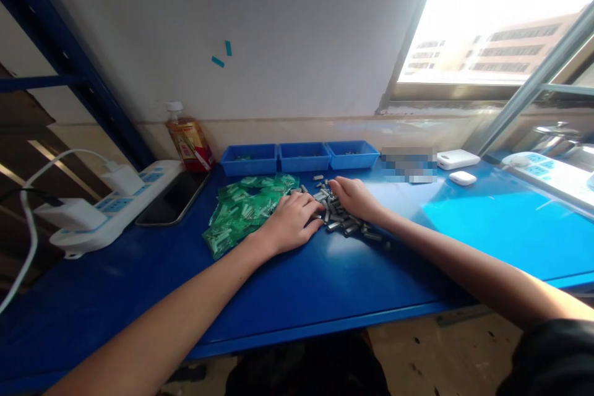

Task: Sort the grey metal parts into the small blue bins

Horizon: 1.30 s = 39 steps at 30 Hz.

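Observation:
A heap of small grey metal parts (344, 221) lies on the blue table (325, 284). My left hand (291, 220) rests palm down at the heap's left edge, fingers stretched toward the parts and lying flat. My right hand (353, 197) lies over the top of the heap, fingers extended and touching the parts. Left of my left hand sits a pile of small green circuit boards (241, 210). Neither hand visibly grips anything.
Three blue bins (301, 157) stand in a row by the wall. A bottle (188, 139), a dark phone (172, 199) and a white power strip (111, 210) with chargers are at the left. White devices (457, 159) and another power strip (547, 173) lie at the right.

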Tool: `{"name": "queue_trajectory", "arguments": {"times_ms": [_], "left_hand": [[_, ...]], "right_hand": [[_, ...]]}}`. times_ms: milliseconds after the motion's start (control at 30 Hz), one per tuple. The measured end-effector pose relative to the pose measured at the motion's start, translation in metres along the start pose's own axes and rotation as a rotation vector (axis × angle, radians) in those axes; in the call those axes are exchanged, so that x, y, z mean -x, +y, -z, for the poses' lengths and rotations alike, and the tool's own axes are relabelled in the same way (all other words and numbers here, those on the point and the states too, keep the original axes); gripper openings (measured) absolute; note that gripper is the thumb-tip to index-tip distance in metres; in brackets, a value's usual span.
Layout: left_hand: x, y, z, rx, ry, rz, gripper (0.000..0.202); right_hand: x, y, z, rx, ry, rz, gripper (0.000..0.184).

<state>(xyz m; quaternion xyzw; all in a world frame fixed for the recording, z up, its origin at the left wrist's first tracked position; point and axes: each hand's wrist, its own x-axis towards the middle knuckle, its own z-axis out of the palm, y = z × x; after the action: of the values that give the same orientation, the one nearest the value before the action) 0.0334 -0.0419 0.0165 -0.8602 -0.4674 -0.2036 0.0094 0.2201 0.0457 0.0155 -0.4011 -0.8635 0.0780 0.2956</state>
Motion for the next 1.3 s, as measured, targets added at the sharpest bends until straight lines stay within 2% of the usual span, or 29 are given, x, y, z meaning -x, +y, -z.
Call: {"name": "queue_trajectory", "arguments": {"times_ms": [67, 167, 233, 300, 467, 633, 700, 767, 900, 967, 1000, 1067, 1133, 1200, 1300], "left_hand": [[-0.001, 0.000, 0.000, 0.022, 0.084, 0.050, 0.026], [-0.004, 0.001, 0.003, 0.089, 0.283, 0.122, 0.031], [-0.006, 0.005, 0.004, 0.121, 0.412, 0.119, 0.030], [-0.008, 0.011, 0.005, 0.136, 0.489, 0.077, 0.023], [-0.008, 0.019, 0.006, 0.193, 0.491, 0.013, 0.009], [-0.008, 0.009, 0.007, 0.313, 0.445, 0.110, 0.014], [-0.008, 0.006, 0.008, 0.359, 0.412, 0.154, 0.016], [-0.007, 0.005, 0.007, 0.403, 0.365, 0.188, 0.024], [-0.004, 0.005, 0.005, 0.401, 0.231, 0.175, 0.038], [-0.003, 0.004, 0.004, 0.339, 0.162, 0.125, 0.033], [-0.002, 0.004, 0.004, 0.305, 0.136, 0.097, 0.029], [-0.002, 0.003, 0.005, 0.248, 0.101, 0.045, 0.022], [-0.001, 0.002, 0.005, 0.200, 0.080, 0.010, 0.018], [-0.001, 0.003, 0.005, 0.157, 0.064, -0.002, 0.017], [-0.001, 0.004, 0.003, 0.115, 0.053, 0.015, 0.018]], "right_hand": [[-0.006, -0.018, -0.002, -0.184, 0.059, -0.006, 0.041], [-0.003, -0.042, 0.002, -0.385, 0.091, -0.048, 0.042], [0.004, -0.052, 0.005, -0.485, 0.097, -0.094, 0.043], [0.012, -0.057, 0.007, -0.582, 0.103, -0.144, 0.045], [0.019, -0.058, 0.008, -0.770, 0.062, -0.219, 0.045], [0.021, -0.061, 0.011, -0.910, -0.019, -0.150, 0.030], [0.021, -0.060, 0.014, -0.848, -0.041, -0.116, 0.024], [0.016, -0.054, 0.017, -0.675, -0.004, -0.072, 0.019], [-0.019, -0.021, 0.030, -0.176, 0.228, -0.007, 0.015], [-0.043, 0.003, 0.038, 0.034, 0.336, -0.123, 0.019], [-0.053, 0.014, 0.040, 0.117, 0.332, -0.190, 0.021], [-0.065, 0.030, 0.040, 0.254, 0.274, -0.292, 0.026], [-0.069, 0.037, 0.034, 0.320, 0.157, -0.313, 0.027], [-0.067, 0.035, 0.021, 0.313, 0.005, -0.220, 0.025], [-0.067, 0.027, -0.002, 0.282, -0.174, -0.001, 0.029]]}}
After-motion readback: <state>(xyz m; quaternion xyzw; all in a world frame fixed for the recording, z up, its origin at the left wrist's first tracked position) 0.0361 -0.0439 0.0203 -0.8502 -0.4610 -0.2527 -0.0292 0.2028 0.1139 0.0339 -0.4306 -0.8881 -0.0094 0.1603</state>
